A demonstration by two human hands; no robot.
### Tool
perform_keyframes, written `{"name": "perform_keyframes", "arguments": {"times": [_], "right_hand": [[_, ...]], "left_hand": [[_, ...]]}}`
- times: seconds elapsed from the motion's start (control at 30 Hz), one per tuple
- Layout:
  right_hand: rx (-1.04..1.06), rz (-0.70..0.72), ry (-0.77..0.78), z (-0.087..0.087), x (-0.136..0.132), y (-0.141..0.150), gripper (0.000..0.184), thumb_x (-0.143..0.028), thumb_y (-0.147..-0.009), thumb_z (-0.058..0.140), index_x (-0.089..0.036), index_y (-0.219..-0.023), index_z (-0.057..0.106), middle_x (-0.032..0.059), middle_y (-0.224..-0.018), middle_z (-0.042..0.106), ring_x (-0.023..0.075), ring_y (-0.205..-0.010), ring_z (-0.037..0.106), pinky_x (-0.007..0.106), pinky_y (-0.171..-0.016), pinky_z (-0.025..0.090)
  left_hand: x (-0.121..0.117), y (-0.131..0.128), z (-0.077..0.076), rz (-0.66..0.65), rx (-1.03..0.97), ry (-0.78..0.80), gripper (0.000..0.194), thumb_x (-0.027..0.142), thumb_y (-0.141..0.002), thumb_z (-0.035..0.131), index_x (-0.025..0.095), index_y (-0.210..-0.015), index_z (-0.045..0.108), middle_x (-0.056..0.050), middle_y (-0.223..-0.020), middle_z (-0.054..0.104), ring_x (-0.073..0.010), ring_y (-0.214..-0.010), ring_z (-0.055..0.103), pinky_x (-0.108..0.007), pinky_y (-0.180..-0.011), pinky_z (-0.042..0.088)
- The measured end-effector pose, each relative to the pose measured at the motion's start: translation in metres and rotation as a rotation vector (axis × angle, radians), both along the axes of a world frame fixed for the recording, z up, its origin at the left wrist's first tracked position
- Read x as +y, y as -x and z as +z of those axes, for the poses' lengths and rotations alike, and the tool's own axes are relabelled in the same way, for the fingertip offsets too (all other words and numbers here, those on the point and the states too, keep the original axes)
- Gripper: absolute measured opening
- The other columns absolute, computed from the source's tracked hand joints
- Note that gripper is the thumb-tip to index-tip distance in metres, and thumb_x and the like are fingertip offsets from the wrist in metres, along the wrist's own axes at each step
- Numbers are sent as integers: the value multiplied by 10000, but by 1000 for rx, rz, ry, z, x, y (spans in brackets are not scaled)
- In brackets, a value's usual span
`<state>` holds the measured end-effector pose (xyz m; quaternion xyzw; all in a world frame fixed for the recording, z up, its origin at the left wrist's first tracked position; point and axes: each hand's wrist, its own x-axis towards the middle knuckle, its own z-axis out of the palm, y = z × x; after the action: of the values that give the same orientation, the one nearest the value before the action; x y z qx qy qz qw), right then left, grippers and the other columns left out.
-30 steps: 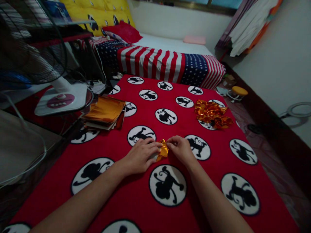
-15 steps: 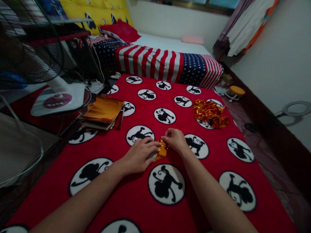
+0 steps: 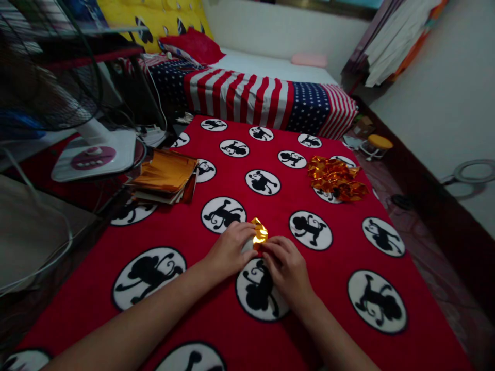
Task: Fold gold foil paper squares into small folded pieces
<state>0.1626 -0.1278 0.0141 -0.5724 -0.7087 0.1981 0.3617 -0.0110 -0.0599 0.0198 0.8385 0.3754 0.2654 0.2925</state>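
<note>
Presently, left hand [image 3: 231, 247]: gripping folded gold foil [image 3: 260, 232], likely steadying it.
Right hand [image 3: 289, 264]: pinching its near end, likely for control.
Gold sheets [image 3: 167, 172]: stacked far left, apparently for reach.

Hands [image 3: 231, 248] on gold foil [image 3: 260, 233] over red cloth [image 3: 216, 309]

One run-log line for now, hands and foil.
left hand: fingers on gold foil piece; right hand: fingertips at its near end; gold sheet stack: left; shiny foil pile: right; red monkey-print cloth: underneath
</note>
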Motion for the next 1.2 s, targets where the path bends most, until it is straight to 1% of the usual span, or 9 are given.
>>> {"name": "perform_keyframes", "arguments": {"times": [0.2,0.3,0.4,0.47,0.57,0.67,0.8,0.87,1.2], "right_hand": [[-202,16,-47,0,-8,5,310,-168,-823,617,-180,-1132,591,125,-1100,597,259,-995,533,432,-842,477],[-246,15,-64,1,-8,8,327,-202,-803,656,-175,-1123,592,129,-1097,606,267,-989,530,431,-817,478],[-270,20,-87,1,-7,12,288,-188,-809,651,-168,-1093,606,121,-1058,625,256,-963,535,404,-790,467],[-286,5,-119,-1,-5,14,216,-183,-830,629,-174,-1045,624,109,-1021,641,242,-936,543,381,-771,452],[-333,-22,-168,-2,-2,12,111,-177,-883,563,-192,-944,654,80,-949,660,208,-875,556,344,-741,418],[-375,9,-190,-2,3,1,141,-196,-913,536,-206,-905,675,62,-904,666,182,-824,557,321,-708,395],[-327,127,-213,-3,10,-19,152,-209,-914,537,-204,-931,689,64,-899,655,166,-808,560,294,-698,426],[-305,148,-206,-4,11,-25,176,-202,-920,518,-210,-935,693,62,-881,648,162,-805,563,286,-698,444],[-222,118,-179,-7,-6,-19,180,-193,-910,537,-227,-1027,670,73,-923,652,168,-837,599,291,-707,501]], "left_hand": [[-11,-5,11,33,-105,178,412,29,-781,485,190,-1114,665,-68,-1115,692,-195,-1053,626,-347,-964,481],[-9,1,14,85,-174,506,471,51,-781,443,178,-1188,643,-57,-1056,716,-153,-781,678,-287,-743,548],[-6,7,14,190,-320,858,516,78,-773,454,127,-1270,584,-75,-1047,717,-92,-584,643,-213,-577,520],[-6,10,13,220,-411,957,509,96,-761,491,110,-1260,588,-91,-1086,704,-82,-595,648,-192,-574,515],[-8,17,12,153,-403,1012,503,124,-772,508,106,-1271,576,-100,-1049,709,-108,-641,668,-201,-578,517],[-9,25,13,43,-228,817,443,124,-813,468,124,-1234,604,-87,-917,720,-140,-680,662,-250,-617,521],[-11,27,17,-63,58,105,376,98,-782,559,232,-1115,671,-71,-1147,652,-219,-1046,574,-393,-920,461],[-12,24,17,-142,149,-78,377,147,-770,628,258,-1129,656,-67,-1181,621,-240,-1101,522,-426,-963,422],[-22,16,-1,-190,222,-245,286,187,-834,574,211,-1114,628,-72,-1146,621,-234,-1037,507,-399,-900,413]]}}
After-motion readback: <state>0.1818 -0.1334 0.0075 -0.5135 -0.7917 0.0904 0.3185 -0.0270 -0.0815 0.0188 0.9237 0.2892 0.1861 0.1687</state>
